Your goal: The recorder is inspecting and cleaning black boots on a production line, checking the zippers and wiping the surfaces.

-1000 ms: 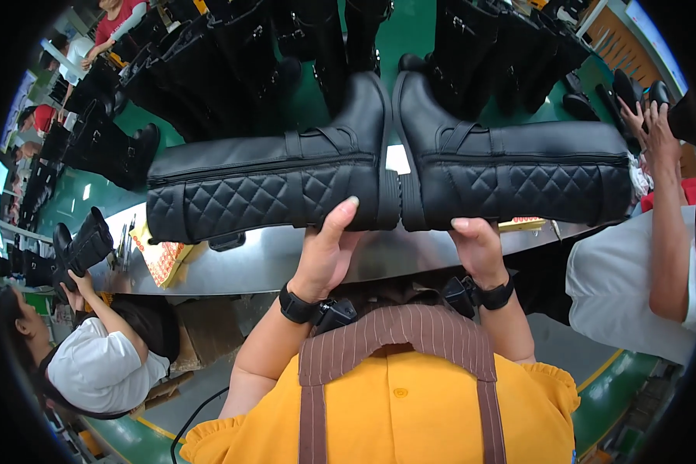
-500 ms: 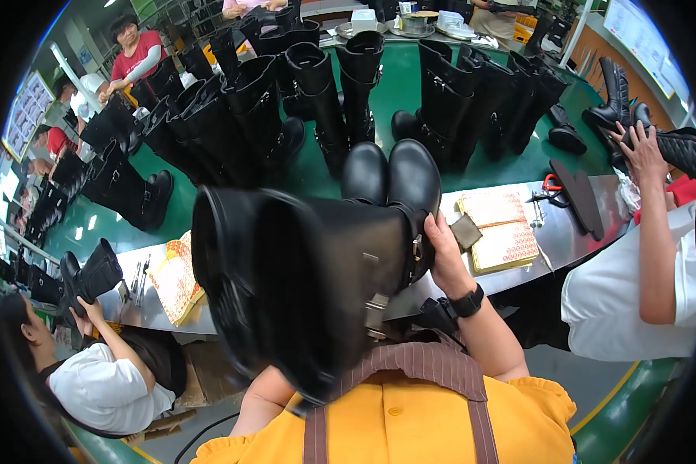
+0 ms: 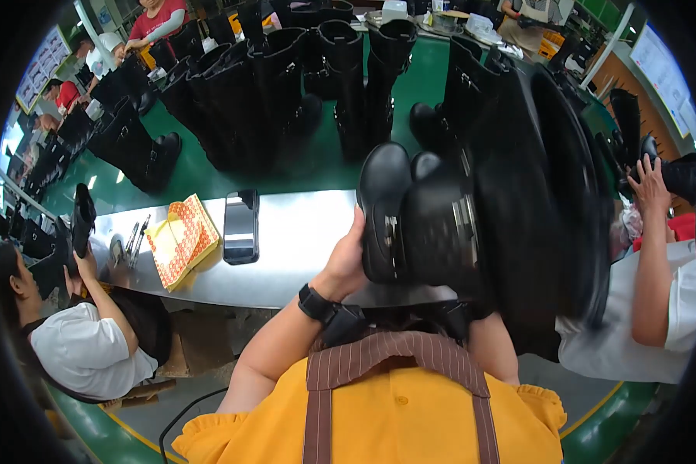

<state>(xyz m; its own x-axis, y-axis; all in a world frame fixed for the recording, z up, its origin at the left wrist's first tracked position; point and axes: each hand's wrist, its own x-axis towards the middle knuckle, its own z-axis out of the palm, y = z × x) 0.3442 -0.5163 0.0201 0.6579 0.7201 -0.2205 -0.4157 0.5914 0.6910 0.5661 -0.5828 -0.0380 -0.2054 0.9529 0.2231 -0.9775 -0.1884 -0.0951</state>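
Note:
A pair of tall black leather boots [image 3: 429, 224] is held sideways in front of me. Their rounded toes face away from me, and the wide shaft openings, blurred by motion, swing out to the right. My left hand [image 3: 343, 261], with a dark band at the wrist, is closed on the near boot beside its buckled ankle. The thumb lies along the boot's edge; the other fingers are mostly covered. Behind the shafts my right hand is hidden, and only its forearm [image 3: 493, 346] shows below them.
A metal work ledge [image 3: 305, 232] carries a dark phone [image 3: 241, 226], a stack of yellow-and-red patterned paper [image 3: 184, 241] and slim tools [image 3: 138, 238]. Beyond it, several tall buckled boots [image 3: 232, 108] stand on a green table [image 3: 185, 182]. Co-workers handle boots close by on both sides.
The boots' shafts have swung from left to right. My left hand now shows on the boot, while my right hand has gone behind the shafts. The phone has come into sight.

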